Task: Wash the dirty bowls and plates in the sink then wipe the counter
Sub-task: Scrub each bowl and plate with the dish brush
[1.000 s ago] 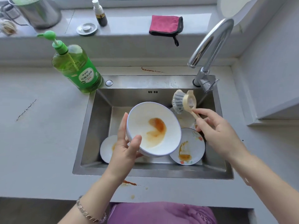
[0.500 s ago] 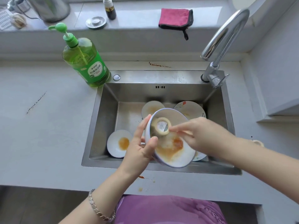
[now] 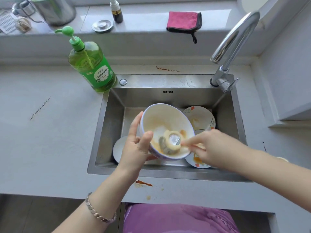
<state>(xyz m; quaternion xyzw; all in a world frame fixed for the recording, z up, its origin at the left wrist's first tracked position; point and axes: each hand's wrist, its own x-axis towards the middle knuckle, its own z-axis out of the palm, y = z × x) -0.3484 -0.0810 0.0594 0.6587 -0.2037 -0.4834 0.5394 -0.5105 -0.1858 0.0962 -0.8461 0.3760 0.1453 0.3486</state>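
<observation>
My left hand (image 3: 136, 148) grips the rim of a white bowl (image 3: 161, 118) with orange sauce smeared inside, tilted over the steel sink (image 3: 107, 125). My right hand (image 3: 212, 147) holds a dish brush (image 3: 170, 142) whose round head presses against the bowl's inside near its lower rim. Under the bowl lie dirty plates: a flowered one (image 3: 201, 117) at the back right, another (image 3: 196, 161) with orange sauce at the front right, and a white one (image 3: 117, 149) at the front left, partly hidden.
A green pump bottle of dish soap (image 3: 91, 68) stands at the sink's back left corner. The faucet (image 3: 230, 47) arches over the back right. A pink cloth (image 3: 184, 21) lies on the sill. Sauce stains (image 3: 143, 183) mark the counter at the sink's front edge.
The brush went from above the bowl into it and now rubs lower down. The orange sauce has been smeared across the bowl's inside. The bowl has tilted more.
</observation>
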